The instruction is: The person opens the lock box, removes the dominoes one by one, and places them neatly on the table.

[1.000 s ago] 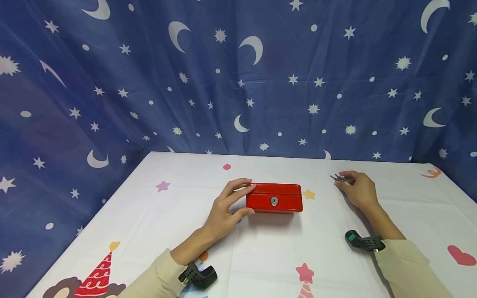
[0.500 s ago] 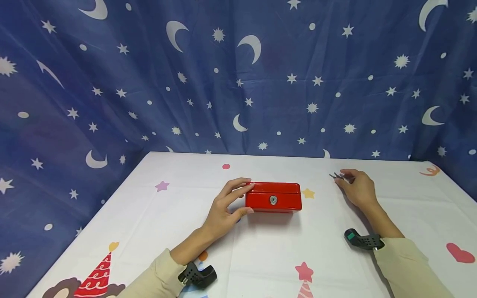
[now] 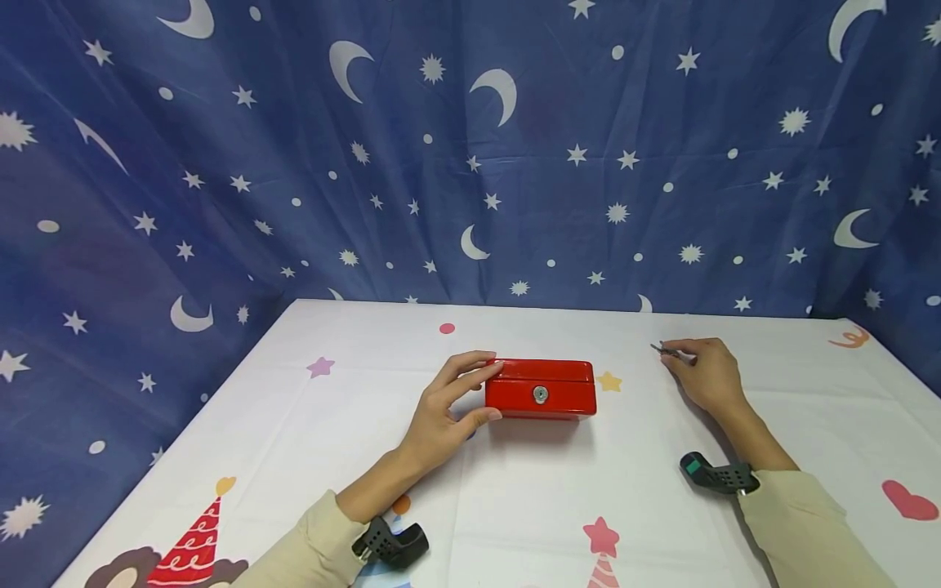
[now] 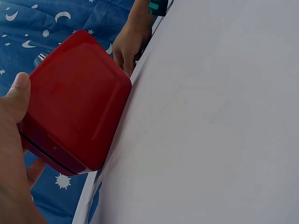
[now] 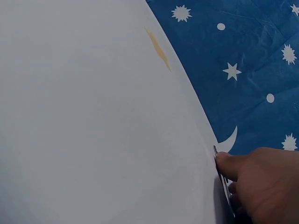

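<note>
The left hand (image 3: 439,418) holds a red box (image 3: 541,376) by one end; the right hand (image 3: 711,376) pinches a thin metal piece (image 3: 667,351), which might drop if this narrow grip loosens.

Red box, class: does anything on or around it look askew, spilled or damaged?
Nothing stands out. The box sits level on the table, lid down, with no visible dent or spill, the left hand around one end. It slants in the left wrist view, but the table does too: likely just camera angle.
</note>
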